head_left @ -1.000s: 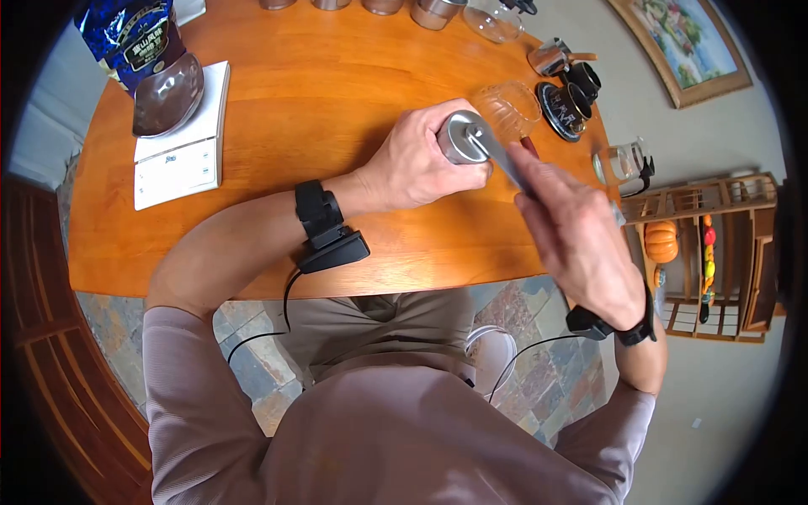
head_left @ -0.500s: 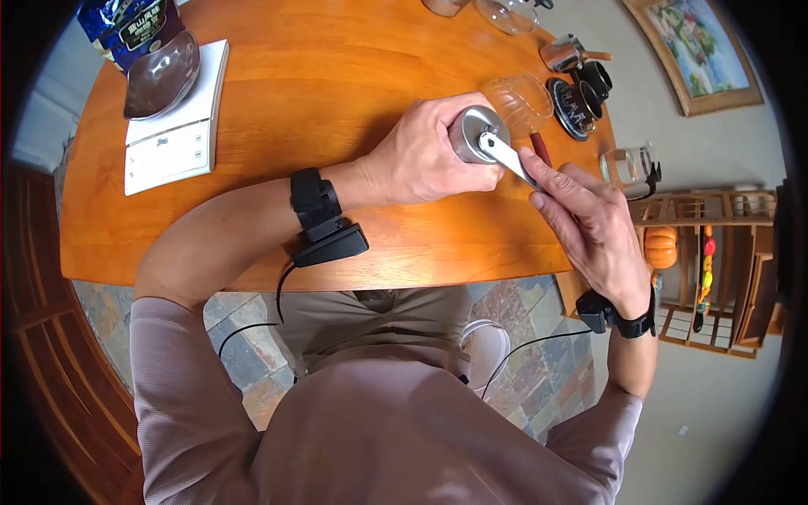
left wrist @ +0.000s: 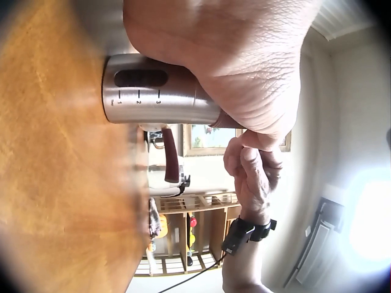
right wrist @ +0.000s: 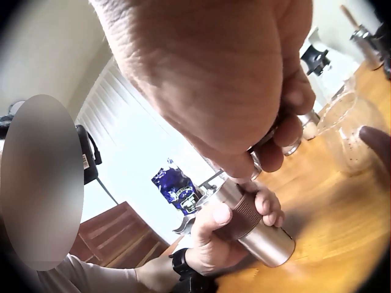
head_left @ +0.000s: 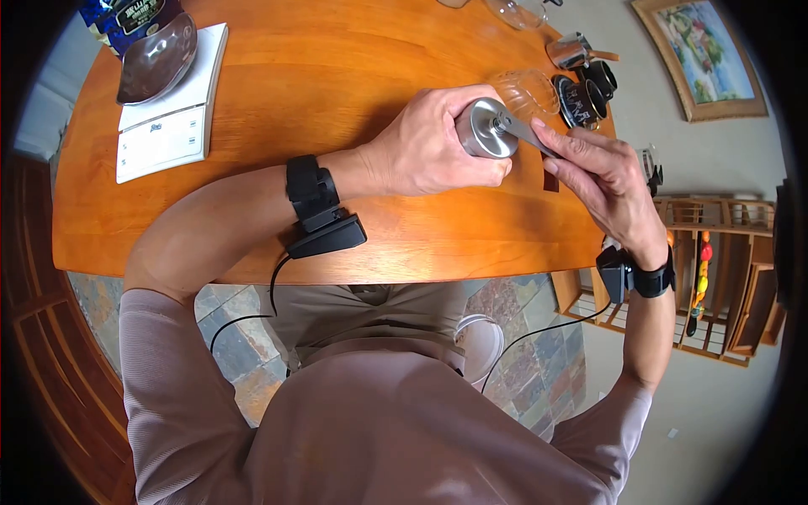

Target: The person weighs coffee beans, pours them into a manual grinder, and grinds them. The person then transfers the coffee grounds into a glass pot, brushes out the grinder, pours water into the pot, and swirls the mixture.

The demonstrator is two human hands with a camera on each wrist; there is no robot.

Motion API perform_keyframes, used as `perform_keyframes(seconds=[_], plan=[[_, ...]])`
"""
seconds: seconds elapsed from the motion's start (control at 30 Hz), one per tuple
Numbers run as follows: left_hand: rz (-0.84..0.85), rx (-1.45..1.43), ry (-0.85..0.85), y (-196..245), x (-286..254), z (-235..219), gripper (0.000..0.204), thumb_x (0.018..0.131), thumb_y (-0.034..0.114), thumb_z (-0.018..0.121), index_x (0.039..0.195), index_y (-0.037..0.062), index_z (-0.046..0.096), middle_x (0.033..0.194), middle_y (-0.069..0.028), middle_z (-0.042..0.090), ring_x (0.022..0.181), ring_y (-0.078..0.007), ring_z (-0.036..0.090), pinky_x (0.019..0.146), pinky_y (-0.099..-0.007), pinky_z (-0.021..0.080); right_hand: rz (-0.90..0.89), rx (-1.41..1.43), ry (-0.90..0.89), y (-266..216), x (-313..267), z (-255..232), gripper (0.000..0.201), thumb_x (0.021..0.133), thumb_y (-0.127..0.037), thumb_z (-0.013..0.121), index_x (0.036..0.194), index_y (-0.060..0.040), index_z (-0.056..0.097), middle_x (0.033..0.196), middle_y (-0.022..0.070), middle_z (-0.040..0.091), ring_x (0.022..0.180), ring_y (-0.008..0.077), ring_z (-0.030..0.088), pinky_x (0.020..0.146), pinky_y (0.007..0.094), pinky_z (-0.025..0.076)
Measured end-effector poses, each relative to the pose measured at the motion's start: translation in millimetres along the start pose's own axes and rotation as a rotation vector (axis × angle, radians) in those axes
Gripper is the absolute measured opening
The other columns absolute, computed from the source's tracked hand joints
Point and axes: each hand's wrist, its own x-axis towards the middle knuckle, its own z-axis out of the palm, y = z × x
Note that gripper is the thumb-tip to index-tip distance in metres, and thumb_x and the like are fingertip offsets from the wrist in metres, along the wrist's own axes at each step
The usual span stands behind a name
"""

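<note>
The person's left forearm is reaching across the near edge of the orange wooden bench (head_left: 278, 84), a black strap and small camera sitting at the wrist. The left hand (head_left: 425, 147) is lying with its back up, its fingers (right wrist: 269, 210) curling fully round the grinder (head_left: 486, 128), a smooth steel cylinder with a ribbed band and a dark window marked with numbers near its base. The grinder is standing near the middle of the bench, at about one o'clock from the person's chest.

The right arm is coming in from four o'clock with the elbow bent and the wrist cocked. The right hand (head_left: 602, 181) is pinching the crank (head_left: 526, 133), a flat metal arm running from the grinder's lid; its fingers are closing tightly on the far end, hiding the knob.

Just beyond the grinder, at twelve o'clock, a clear ribbed glass cup (head_left: 523, 88) is standing. At ten o'clock a white scale (head_left: 168, 118) is carrying a shiny dark dish (head_left: 156, 55), with a blue bag (head_left: 126, 15) behind it.
</note>
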Motion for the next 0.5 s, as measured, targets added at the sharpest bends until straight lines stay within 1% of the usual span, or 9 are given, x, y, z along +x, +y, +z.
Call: perform_keyframes(seconds=[0.03,0.1,0.13,0.2,0.23,0.3,0.37,0.47,0.5], plan=[[0.004,0.004,0.007,0.2,-0.1,0.1,0.027,0.077,0.018,0.077,0.094,0.0048,0.062,0.077,-0.0005,0.061,0.072,-0.0098,0.056,0.068,-0.0277,0.047,0.001,0.0,-0.002,0.8,2.4,-3.2,0.044,0.091,-0.001,0.067,0.134,-0.0099,0.066,0.074,0.0112,0.059,0.065,0.0223,0.057,0.063,0.0361,0.049],[0.008,0.007,0.013,1.1,-0.3,-0.7,0.027,0.076,0.018,0.077,0.094,0.0049,0.062,0.077,-0.0005,0.06,0.071,-0.0099,0.056,0.068,-0.0279,0.047,-0.18,-0.358,0.021,2.9,6.8,-9.8,0.052,0.087,0.002,0.067,0.136,-0.012,0.065,0.079,0.0092,0.062,0.07,0.022,0.059,0.065,0.0362,0.051],[0.015,0.028,0.012,1.0,-0.3,-1.1,0.027,0.077,0.018,0.077,0.094,0.0051,0.061,0.077,-0.0003,0.059,0.071,-0.01,0.056,0.068,-0.028,0.047,-0.175,-0.356,0.021,4.3,9.0,-11.3,0.052,0.087,0.002,0.067,0.136,-0.012,0.065,0.079,0.0092,0.062,0.07,0.022,0.059,0.065,0.0362,0.051],[0.025,0.048,0.003,1.5,0.0,-1.3,0.027,0.077,0.018,0.077,0.095,0.0053,0.061,0.077,-0.0001,0.059,0.071,-0.01,0.056,0.067,-0.028,0.047,-0.311,-0.528,0.018,8.4,15.1,-13.5,0.058,0.082,0.001,0.065,0.138,-0.0131,0.063,0.088,0.0072,0.065,0.076,0.0231,0.06,0.066,0.0366,0.053],[0.036,0.059,0.002,1.9,-0.1,-1.8,0.027,0.077,0.017,0.077,0.096,0.0053,0.061,0.076,0.0001,0.058,0.071,-0.0099,0.056,0.067,-0.0279,0.047,-0.306,-0.53,0.02,14.0,19.5,-13.4,0.058,0.082,0.001,0.065,0.138,-0.0131,0.063,0.088,0.0072,0.065,0.076,0.0231,0.06,0.066,0.0366,0.053],[0.048,0.068,0.0,2.2,0.1,-1.5,0.027,0.077,0.017,0.077,0.096,0.0053,0.061,0.076,0.0002,0.058,0.072,-0.0098,0.056,0.067,-0.0278,0.047,-0.492,-0.638,0.076,25.0,26.8,-11.4,0.062,0.079,-0.003,0.063,0.14,-0.0132,0.062,0.096,0.0065,0.066,0.079,0.025,0.06,0.067,0.0364,0.055],[0.038,0.019,0.007,1.1,-0.1,-0.9,0.028,0.077,0.017,0.077,0.096,0.0049,0.061,0.076,0.0003,0.058,0.072,-0.0094,0.055,0.067,-0.0275,0.047,-0.494,-0.674,0.075,24.3,25.9,-10.1,0.06,0.08,-0.004,0.06,0.14,-0.0127,0.062,0.097,0.007,0.066,0.079,0.0263,0.06,0.068,0.0364,0.055],[0.013,-0.036,-0.004,1.9,-0.4,-0.9,0.027,0.077,0.016,0.077,0.096,0.0045,0.061,0.076,0.0002,0.059,0.072,-0.009,0.055,0.068,-0.0272,0.047,-0.471,-0.595,0.088,24.7,20.0,-2.8,0.062,0.08,-0.003,0.064,0.141,-0.0124,0.061,0.093,0.0074,0.064,0.08,0.0265,0.06,0.068,0.0372,0.054],[0.014,-0.034,0.001,2.1,0.0,-1.0,0.027,0.077,0.016,0.077,0.096,0.0045,0.061,0.076,0.0002,0.059,0.072,-0.009,0.055,0.068,-0.0272,0.047,-0.378,-0.546,0.061,19.3,12.6,0.0,0.061,0.081,-0.003,0.066,0.141,-0.0116,0.06,0.091,0.008,0.062,0.079,0.027,0.06,0.068,0.0379,0.053]])
